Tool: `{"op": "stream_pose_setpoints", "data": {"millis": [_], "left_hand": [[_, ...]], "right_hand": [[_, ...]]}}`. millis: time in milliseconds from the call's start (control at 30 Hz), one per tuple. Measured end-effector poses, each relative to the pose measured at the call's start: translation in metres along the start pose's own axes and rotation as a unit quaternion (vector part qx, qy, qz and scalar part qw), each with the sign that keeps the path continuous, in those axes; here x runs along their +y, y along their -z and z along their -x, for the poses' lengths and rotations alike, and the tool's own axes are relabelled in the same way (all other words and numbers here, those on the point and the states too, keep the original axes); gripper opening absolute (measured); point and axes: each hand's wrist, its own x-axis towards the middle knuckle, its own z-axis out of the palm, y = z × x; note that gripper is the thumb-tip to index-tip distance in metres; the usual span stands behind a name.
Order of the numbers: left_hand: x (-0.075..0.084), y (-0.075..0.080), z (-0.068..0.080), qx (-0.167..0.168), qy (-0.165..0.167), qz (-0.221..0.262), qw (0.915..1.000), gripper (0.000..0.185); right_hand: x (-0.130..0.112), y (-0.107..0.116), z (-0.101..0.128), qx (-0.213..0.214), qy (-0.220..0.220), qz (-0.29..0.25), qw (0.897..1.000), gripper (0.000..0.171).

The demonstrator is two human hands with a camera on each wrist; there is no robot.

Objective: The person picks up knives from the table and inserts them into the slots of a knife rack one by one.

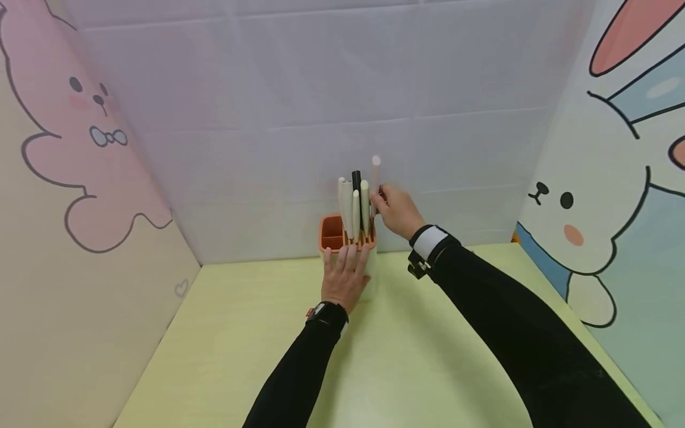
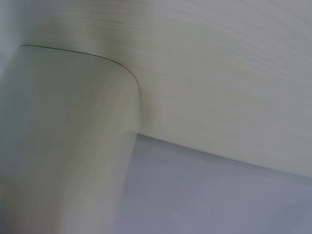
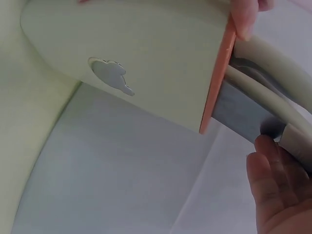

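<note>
A pale knife holder (image 1: 370, 279) with an orange rim (image 1: 323, 244) stands against the back wall. My left hand (image 1: 345, 279) rests on its front with straight fingers, fingertips at the rim. At the holder's right end, my right hand (image 1: 398, 208) grips a knife (image 1: 376, 169) by its pale pinkish handle. Its wide grey blade (image 3: 241, 109) is partly inside the holder in the right wrist view. Several pale-handled utensils (image 1: 348, 205) and a black-handled one (image 1: 356, 178) stand beside it. The left wrist view shows the holder's smooth side (image 2: 63, 126), without the hand.
The holder stands on a light yellow-green table (image 1: 225, 333). Behind it rises a white back wall (image 1: 257, 160). Side panels carry a pink bear (image 1: 80, 148) on the left and a rabbit (image 1: 599, 208) on the right. A small cutout (image 3: 109, 75) marks the holder's side.
</note>
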Motion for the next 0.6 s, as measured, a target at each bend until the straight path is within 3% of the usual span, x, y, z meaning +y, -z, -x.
{"op": "stream_pose_setpoints", "data": {"millis": [600], "left_hand": [[0.001,0.003,0.0,-0.007,-0.003,-0.008,0.9999,0.087]], "right_hand": [[0.024,-0.021,-0.002,-0.021,-0.053,-0.01,0.998,0.034]]}}
